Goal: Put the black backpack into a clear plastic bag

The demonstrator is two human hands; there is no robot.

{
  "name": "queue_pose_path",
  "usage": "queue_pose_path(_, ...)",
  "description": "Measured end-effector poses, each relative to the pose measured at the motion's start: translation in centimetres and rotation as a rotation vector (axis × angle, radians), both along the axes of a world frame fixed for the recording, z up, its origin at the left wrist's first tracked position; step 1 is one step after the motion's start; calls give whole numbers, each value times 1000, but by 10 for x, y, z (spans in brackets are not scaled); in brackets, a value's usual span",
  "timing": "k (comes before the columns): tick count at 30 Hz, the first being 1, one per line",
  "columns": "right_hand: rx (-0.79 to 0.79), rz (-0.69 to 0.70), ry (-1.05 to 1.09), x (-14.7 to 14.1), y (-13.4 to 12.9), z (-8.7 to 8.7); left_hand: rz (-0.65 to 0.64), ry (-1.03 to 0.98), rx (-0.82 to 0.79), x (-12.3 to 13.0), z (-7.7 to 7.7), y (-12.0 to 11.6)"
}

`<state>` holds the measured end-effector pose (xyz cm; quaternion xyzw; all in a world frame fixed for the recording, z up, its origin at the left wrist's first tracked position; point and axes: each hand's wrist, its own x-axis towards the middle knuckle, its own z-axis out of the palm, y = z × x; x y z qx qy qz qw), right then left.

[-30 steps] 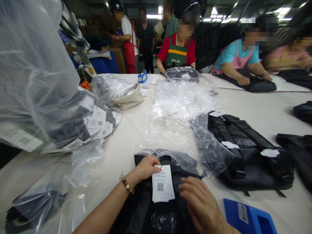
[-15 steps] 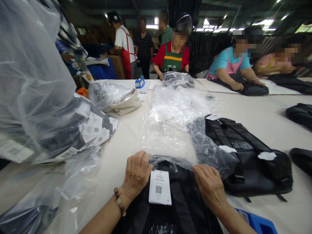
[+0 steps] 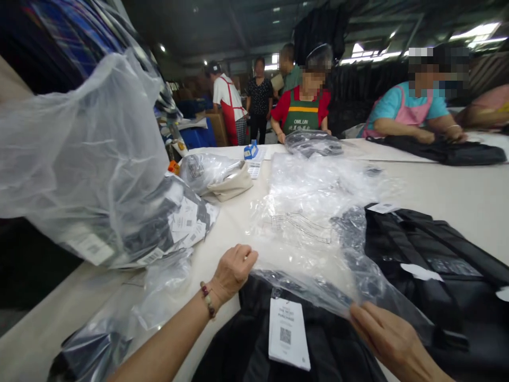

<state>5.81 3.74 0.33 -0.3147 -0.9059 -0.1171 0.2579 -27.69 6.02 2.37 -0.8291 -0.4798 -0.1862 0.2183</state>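
A clear plastic bag [image 3: 306, 284] is stretched between my two hands over the top end of a black backpack [image 3: 238, 345]. My left hand [image 3: 234, 268], with a bead bracelet on the wrist, pinches the bag's left edge. On the other side my right hand [image 3: 387, 334] grips the bag's right edge between thumb and fingers. From the backpack's top hangs a white tag [image 3: 287, 331] with a QR code. The bag's far part lies over more clear plastic. Below the frame the lower backpack is cut off.
Another black backpack [image 3: 421, 244] lies to the right. At left stands a big plastic sack [image 3: 99, 138] with tagged dark items inside. Beyond are a beige pouch [image 3: 233, 183], a blue tape dispenser [image 3: 251, 151] and stacked clear bags [image 3: 302, 175]. Co-workers stand along the table's far side.
My view has swung left, so the scene sits further right. My hands have drawn apart, pulling the bag's edge wider, and my right hand is lower. The left hand keeps its pinch.
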Motion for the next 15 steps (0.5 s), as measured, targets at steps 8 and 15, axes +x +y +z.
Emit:
queue_pose_path(8,48,-142,-148,24,-14,-14,-169,119,-78,-45,-16,-39)
queue_pose_path(15,-105,-397,-34,28,-19,-21,139,-10,-540,-56,-26,-54)
